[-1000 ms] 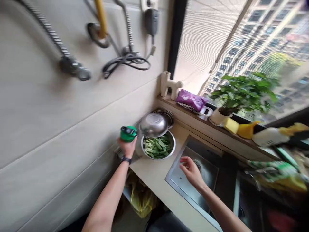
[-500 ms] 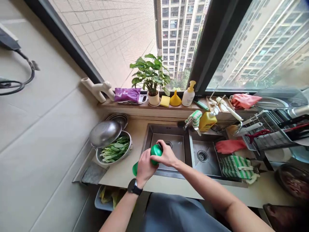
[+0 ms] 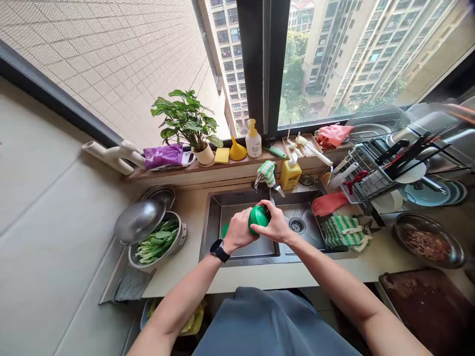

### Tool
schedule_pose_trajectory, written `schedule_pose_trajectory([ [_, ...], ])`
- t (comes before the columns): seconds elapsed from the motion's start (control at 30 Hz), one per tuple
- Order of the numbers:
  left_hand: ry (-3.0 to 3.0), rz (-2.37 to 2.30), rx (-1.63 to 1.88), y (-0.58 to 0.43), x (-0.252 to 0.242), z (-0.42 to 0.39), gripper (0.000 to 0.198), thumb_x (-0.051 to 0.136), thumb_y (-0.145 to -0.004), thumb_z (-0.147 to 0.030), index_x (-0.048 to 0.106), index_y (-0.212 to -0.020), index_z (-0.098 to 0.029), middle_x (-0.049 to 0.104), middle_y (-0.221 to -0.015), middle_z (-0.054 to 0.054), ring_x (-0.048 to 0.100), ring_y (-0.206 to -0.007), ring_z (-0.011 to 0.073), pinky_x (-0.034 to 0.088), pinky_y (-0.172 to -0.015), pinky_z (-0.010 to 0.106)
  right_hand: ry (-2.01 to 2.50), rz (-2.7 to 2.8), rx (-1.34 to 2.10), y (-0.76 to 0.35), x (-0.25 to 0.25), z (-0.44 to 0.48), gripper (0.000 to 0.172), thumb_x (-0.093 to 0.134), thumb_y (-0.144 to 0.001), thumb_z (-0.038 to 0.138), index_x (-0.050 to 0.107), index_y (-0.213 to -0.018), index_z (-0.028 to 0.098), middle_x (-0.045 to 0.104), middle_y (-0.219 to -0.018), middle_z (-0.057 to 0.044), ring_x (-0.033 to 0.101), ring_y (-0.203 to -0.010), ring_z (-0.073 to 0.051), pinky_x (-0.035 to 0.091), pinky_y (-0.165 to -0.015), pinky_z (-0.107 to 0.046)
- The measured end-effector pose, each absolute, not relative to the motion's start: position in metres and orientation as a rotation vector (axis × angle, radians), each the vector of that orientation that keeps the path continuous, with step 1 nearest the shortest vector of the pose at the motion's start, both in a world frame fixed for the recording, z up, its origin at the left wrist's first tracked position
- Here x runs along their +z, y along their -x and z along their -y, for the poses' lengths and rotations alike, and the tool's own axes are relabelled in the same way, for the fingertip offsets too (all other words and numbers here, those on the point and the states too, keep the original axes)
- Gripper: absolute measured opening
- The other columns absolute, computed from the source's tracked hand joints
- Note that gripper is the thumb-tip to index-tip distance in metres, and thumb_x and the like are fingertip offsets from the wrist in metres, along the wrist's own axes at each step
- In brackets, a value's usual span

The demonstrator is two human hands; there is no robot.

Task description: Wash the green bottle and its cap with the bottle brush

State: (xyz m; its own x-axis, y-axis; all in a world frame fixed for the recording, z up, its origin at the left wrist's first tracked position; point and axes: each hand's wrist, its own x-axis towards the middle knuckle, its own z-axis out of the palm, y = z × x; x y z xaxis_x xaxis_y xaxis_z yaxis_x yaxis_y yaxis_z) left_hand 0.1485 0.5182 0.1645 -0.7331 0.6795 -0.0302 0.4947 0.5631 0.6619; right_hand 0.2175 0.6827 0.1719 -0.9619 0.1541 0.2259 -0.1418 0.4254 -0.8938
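A green container (image 3: 256,220) lies sideways between both hands, above the left basin of the steel sink (image 3: 211,232). My left hand (image 3: 237,232), with a black watch on the wrist, is wrapped round its body. My right hand (image 3: 272,225) is closed over its green cap end. Left of the sink, a steel bowl of green leafy vegetables (image 3: 158,242) stands on the counter with a steel lid (image 3: 139,220) leaning on it.
The windowsill holds a potted plant (image 3: 187,123), a purple bag (image 3: 163,155), a yellow funnel, a soap bottle (image 3: 253,141). A yellow detergent bottle (image 3: 290,173), a striped cloth (image 3: 343,232), a dish rack (image 3: 386,173), a pan of meat (image 3: 428,244) and a dark cutting board (image 3: 430,306) are on the right.
My left hand carried the green container from beside the vegetable bowl to over the sink. My right hand came up and closed on its cap. The view swung from the wall to the window.
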Motion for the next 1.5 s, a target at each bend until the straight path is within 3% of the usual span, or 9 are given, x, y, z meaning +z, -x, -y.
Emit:
schedule_pose_trajectory([
  [0.17, -1.059, -2.117, 0.99, -0.143, 0.18, -0.508, 0.069, 0.085, -0.054, -0.034, 0.06, -0.116, -0.019, 0.069, -0.104, 0.004, 0.066, -0.09, 0.0268, 0.052, -0.079, 0.033, -0.699, 2.56, 1.583, -0.219, 0.212, -0.709, 0.07, 0.086, -0.057, 0.043, 0.063, -0.122, 0.027, 0.063, -0.126, -0.007, 0.058, -0.119, -0.028, 0.045, -0.104, -0.041],
  [0.27, -0.988, -2.288, 1.012, -0.141, 0.186, -0.506, 0.073, 0.086, -0.053, -0.035, 0.059, -0.119, -0.02, 0.069, -0.106, 0.005, 0.067, -0.092, 0.0281, 0.051, -0.081, 0.034, -0.523, 2.526, 1.608, -0.212, 0.22, -0.721, 0.085, 0.089, -0.055, 0.046, 0.06, -0.132, 0.024, 0.063, -0.127, -0.008, 0.06, -0.118, -0.028, 0.048, -0.101, -0.038],
  [0.37, -0.887, -2.46, 0.992, -0.141, 0.186, -0.506, 0.074, 0.088, -0.048, -0.03, 0.06, -0.116, -0.021, 0.069, -0.104, 0.006, 0.067, -0.092, 0.0307, 0.049, -0.08, 0.034, -0.395, 2.524, 1.633, -0.204, 0.211, -0.726, 0.081, 0.088, -0.06, 0.039, 0.059, -0.134, 0.023, 0.066, -0.121, -0.008, 0.064, -0.113, -0.027, 0.049, -0.098, -0.038],
  [0.5, -0.881, -2.491, 0.961, -0.142, 0.179, -0.501, 0.068, 0.087, -0.047, -0.026, 0.062, -0.11, -0.022, 0.07, -0.101, 0.008, 0.068, -0.092, 0.0327, 0.049, -0.078, 0.034, -0.568, 2.615, 1.838, -0.198, 0.191, -0.724, 0.1, 0.093, -0.048, 0.035, 0.054, -0.14, 0.024, 0.053, -0.142, -0.011, 0.049, -0.132, -0.03, 0.041, -0.109, -0.043],
  [0.7, -0.789, -2.454, 0.989, -0.138, 0.174, -0.489, 0.063, 0.088, -0.041, -0.026, 0.064, -0.099, -0.023, 0.07, -0.094, 0.007, 0.069, -0.09, 0.034, 0.049, -0.076, 0.033, -0.478, 2.647, 1.869, -0.194, 0.17, -0.707, 0.111, 0.092, -0.051, 0.04, 0.042, -0.149, 0.026, 0.047, -0.141, -0.011, 0.049, -0.129, -0.027, 0.036, -0.112, -0.044],
  [1.07, -0.382, -1.694, 1.309, -0.119, 0.144, -0.468, 0.051, 0.088, -0.049, -0.022, 0.066, -0.095, -0.021, 0.071, -0.092, 0.005, 0.068, -0.092, 0.0306, 0.056, -0.08, 0.044, -0.983, 2.583, 1.782, -0.213, 0.2, -0.711, 0.075, 0.08, -0.059, 0.016, 0.058, -0.129, 0.027, 0.041, -0.136, -0.009, 0.045, -0.128, -0.028, 0.041, -0.106, -0.042],
  [1.17, -0.239, -1.766, 1.397, -0.117, 0.122, -0.46, 0.045, 0.084, -0.059, -0.025, 0.065, -0.099, -0.022, 0.071, -0.094, 0.006, 0.067, -0.099, 0.0306, 0.055, -0.083, 0.047, -0.658, 2.5, 1.859, -0.211, 0.204, -0.736, 0.073, 0.084, -0.055, 0.017, 0.061, -0.124, 0.026, 0.044, -0.135, -0.009, 0.043, -0.131, -0.03, 0.039, -0.108, -0.043],
  [1.33, -0.477, -1.778, 1.381, -0.102, 0.092, -0.458, 0.081, 0.093, -0.041, -0.02, 0.062, -0.116, -0.02, 0.069, -0.111, 0.01, 0.064, -0.108, 0.0291, 0.049, -0.098, 0.044, 0.303, 2.126, 2.486, -0.214, 0.157, -0.789, 0.088, 0.087, -0.044, 0.012, 0.06, -0.128, 0.023, 0.063, -0.112, -0.005, 0.064, -0.099, -0.026, 0.053, -0.088, -0.041],
  [1.5, -0.833, -2.284, 1.415, -0.075, 0.033, -0.454, 0.081, 0.09, -0.053, -0.03, 0.056, -0.126, -0.019, 0.058, -0.129, 0.014, 0.056, -0.121, 0.0295, 0.041, -0.108, 0.048, 0.85, 1.375, 2.796, -0.211, 0.062, -0.808, 0.055, 0.081, -0.059, 0.017, 0.064, -0.111, 0.026, 0.068, -0.094, 0.001, 0.067, -0.082, -0.019, 0.057, -0.081, -0.041],
])
